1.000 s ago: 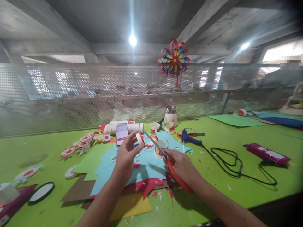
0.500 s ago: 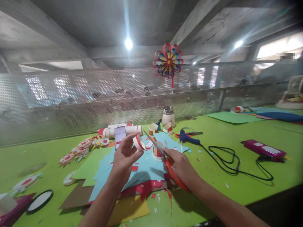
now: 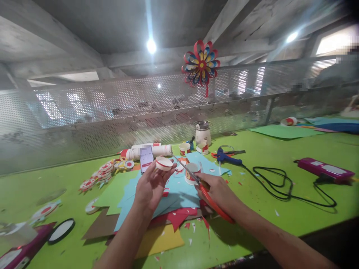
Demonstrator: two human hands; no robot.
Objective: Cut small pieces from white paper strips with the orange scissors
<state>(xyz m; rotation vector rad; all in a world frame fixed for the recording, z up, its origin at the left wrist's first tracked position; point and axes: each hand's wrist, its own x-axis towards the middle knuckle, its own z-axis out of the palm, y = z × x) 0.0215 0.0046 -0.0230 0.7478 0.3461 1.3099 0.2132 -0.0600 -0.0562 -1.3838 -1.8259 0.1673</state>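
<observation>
My left hand [image 3: 150, 188] holds up a shallow white paper cup base [image 3: 164, 164] with a red stripe, between thumb and fingers. In my right hand [image 3: 220, 190] are scissors [image 3: 214, 205] with red-orange handles; their blades point up and left, beside the cup base but apart from it. Behind the blades a cut paper cup [image 3: 190, 178] stands on light blue paper [image 3: 179, 194]. Small paper scraps lie around. A phone [image 3: 146, 160] leans upright just behind my left hand.
Left of the paper lie several round red-and-white paper pieces [image 3: 105, 172]. A blue glue gun [image 3: 228, 157] with a black cord lies right of it, the cord reaching a purple power strip [image 3: 325, 168]. A white bottle [image 3: 203, 133] stands at the back, before a perforated screen [image 3: 168, 112].
My left hand has tilted the cup base from on its side to nearly level, opening upward. The scissors stay in my right hand, and the view has shifted slightly.
</observation>
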